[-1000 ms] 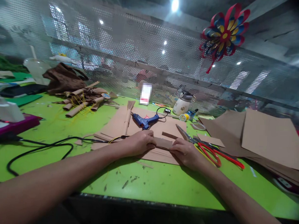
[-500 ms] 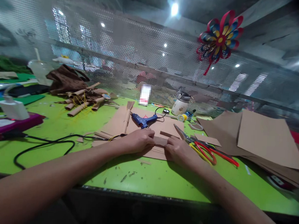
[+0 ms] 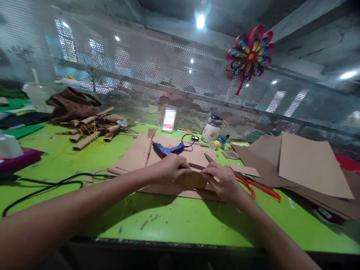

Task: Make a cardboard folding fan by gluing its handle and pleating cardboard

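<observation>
My left hand (image 3: 174, 168) and my right hand (image 3: 221, 180) pinch the upper edge of a brown paper piece (image 3: 192, 180) between them. The piece is tilted up and its lower edge curves. Flat brown paper (image 3: 180, 191) lies beneath it on the green table. Just beyond my left hand rests a blue glue gun (image 3: 169, 149) on a brown sheet (image 3: 136, 151). A paper roll with a fringed end (image 3: 148, 149) lies to its left. Red-handled scissors (image 3: 265, 189) are beside my right hand, which partly covers them.
Paper rolls with yellow strands (image 3: 89, 137) and a brown cloth bag (image 3: 72, 106) sit at the back left. A black cable (image 3: 55, 182) runs from a purple power strip (image 3: 16, 161). Large brown sheets (image 3: 312, 168) are stacked on the right; a jar (image 3: 210, 130) stands behind.
The brown paper piece has been raised and tilted, so its broad face now shows between my hands. My right hand has shifted slightly upward off the sheet. The whole view has shifted a little.
</observation>
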### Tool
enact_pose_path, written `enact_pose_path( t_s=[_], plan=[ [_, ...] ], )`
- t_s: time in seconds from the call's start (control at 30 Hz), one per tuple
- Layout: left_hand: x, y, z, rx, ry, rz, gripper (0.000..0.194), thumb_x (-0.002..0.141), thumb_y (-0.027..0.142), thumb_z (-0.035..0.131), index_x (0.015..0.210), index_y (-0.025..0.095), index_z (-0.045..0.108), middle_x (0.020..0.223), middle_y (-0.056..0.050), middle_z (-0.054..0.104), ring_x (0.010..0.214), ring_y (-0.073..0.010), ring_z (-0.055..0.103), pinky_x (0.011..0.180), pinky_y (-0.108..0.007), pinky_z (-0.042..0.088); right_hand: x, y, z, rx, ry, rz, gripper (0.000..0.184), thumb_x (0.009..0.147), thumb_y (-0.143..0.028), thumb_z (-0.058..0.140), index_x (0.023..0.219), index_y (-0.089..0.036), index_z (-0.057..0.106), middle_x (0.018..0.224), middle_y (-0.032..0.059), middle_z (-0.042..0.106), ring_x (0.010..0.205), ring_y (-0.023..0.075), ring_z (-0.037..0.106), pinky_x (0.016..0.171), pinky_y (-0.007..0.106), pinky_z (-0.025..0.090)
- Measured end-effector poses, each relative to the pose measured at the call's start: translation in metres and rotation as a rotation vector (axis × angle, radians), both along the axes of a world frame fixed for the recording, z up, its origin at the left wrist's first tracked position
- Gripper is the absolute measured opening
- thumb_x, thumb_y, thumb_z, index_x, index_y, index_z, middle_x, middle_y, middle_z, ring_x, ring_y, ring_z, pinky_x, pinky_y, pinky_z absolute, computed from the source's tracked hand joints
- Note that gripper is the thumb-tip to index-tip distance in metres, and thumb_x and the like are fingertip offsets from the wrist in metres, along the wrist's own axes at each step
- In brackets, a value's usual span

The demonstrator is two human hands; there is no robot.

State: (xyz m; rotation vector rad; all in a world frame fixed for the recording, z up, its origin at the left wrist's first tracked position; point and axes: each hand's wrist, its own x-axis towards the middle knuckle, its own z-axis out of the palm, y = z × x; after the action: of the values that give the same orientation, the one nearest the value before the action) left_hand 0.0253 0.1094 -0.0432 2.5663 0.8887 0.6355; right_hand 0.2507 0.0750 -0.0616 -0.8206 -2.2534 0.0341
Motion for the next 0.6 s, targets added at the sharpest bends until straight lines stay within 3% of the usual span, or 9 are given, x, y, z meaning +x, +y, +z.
enact_pose_path(
  t_s=[0.17,0.27,0.4,0.6],
  plan=[
    [0.003,-0.004,0.015,-0.232,-0.033,0.0,0.025,0.082,0.031,0.053,0.074,0.013,0.069,0.063,-0.001,0.064,0.06,-0.0116,0.053,0.056,-0.021,0.037,0.003,-0.008,0.011,-0.407,0.188,0.004,0.017,0.087,-0.024,0.054,0.078,-0.016,0.065,0.071,0.0023,0.061,0.065,0.0132,0.054,0.059,0.025,0.044],
    [0.004,0.0,0.01,-0.289,0.0,-0.01,0.027,0.081,0.032,0.053,0.073,0.013,0.069,0.059,-0.001,0.062,0.057,-0.0114,0.05,0.054,-0.021,0.035,0.003,-0.006,0.01,-0.572,0.211,-0.001,0.017,0.085,-0.025,0.055,0.075,-0.014,0.064,0.069,0.0014,0.06,0.063,0.0123,0.053,0.058,0.023,0.042],
    [0.007,0.011,-0.01,-0.288,-0.004,0.046,0.025,0.078,0.03,0.054,0.079,0.012,0.071,0.074,-0.004,0.067,0.066,-0.0142,0.054,0.057,-0.023,0.037,-0.002,0.001,0.003,-0.496,0.087,-0.089,0.014,0.082,-0.017,0.055,0.076,-0.014,0.066,0.073,0.0028,0.064,0.07,0.0144,0.057,0.065,0.025,0.044],
    [0.008,0.017,-0.021,-0.308,0.095,0.062,0.02,0.073,0.027,0.058,0.074,0.013,0.072,0.063,-0.001,0.061,0.057,-0.0122,0.048,0.052,-0.023,0.033,-0.012,0.012,-0.007,-0.349,-0.088,-0.064,0.013,0.082,-0.016,0.059,0.072,-0.015,0.067,0.079,0.0047,0.063,0.077,0.0156,0.058,0.072,0.029,0.046]
  ],
)
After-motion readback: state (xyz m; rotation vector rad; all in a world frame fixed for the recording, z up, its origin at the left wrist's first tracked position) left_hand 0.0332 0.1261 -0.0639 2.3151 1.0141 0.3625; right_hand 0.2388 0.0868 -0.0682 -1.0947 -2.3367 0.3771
